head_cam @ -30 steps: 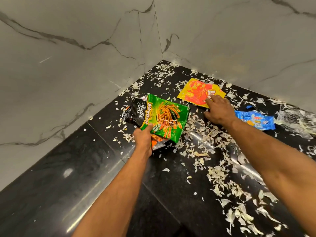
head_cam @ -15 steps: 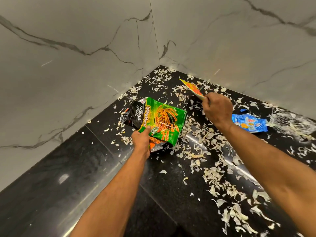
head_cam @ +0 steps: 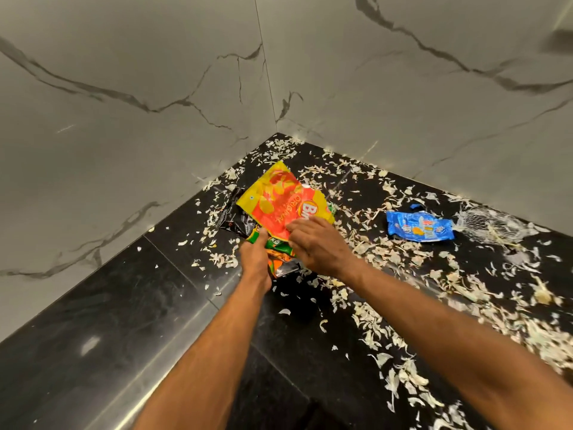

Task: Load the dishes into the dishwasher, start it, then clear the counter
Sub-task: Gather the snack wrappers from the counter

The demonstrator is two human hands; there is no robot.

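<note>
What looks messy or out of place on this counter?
Pale peelings are scattered over the black counter into the corner. A crumpled blue wrapper and a mesh net bag lie loose by the right wall. The hands are stacking empty snack packets.

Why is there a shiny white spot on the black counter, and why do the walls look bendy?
Head view: the spot on the counter is glare from a light bouncing off the polished stone; a bright streak runs along its edge too. Head view: the wide-angle lens bends the marble wall lines. Head view: the far right peels look blurry.
</note>
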